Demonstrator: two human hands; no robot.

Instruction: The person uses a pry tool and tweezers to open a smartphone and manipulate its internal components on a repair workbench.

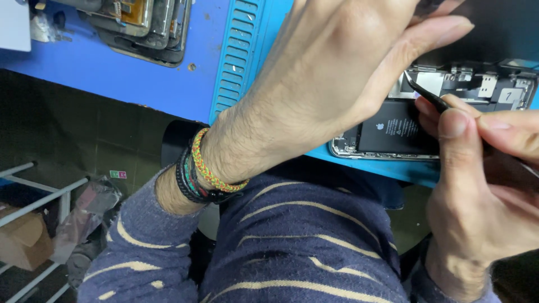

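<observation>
An opened phone [432,120] is laid at the near edge of a blue work mat [241,50], its back removed so that a black battery [393,134] and the silver shields and connectors of the board above it are exposed. Its metal frame is seen along the lower edge, just inside the mat's border.

A pair of black tweezers [425,94] is pinched between the thumb and forefinger of the right hand [483,185], the remaining fingers being curled in beneath; the pointed tip is brought to the silver area just above the battery, though whether it touches cannot be told.

The left hand [337,78] is held over the left part of the phone, covering much of it. Its fingers are stretched out and pressed together, the thumb lying alongside toward the tweezers' tip; what lies under the palm is hidden. Several braided bracelets [208,168], one orange and green and the others dark, are worn on the left wrist, and a navy sleeve with cream stripes [292,247] is seen on the forearm.

The mat's ribbed strip of slots is seen beside the left wrist. Farther off, at the top left of the blue surface, a stack of other phone housings [146,25] is piled. Below the bench, to the left, a white metal rack [39,196] and a cardboard box [22,241] are seen on a dark floor.
</observation>
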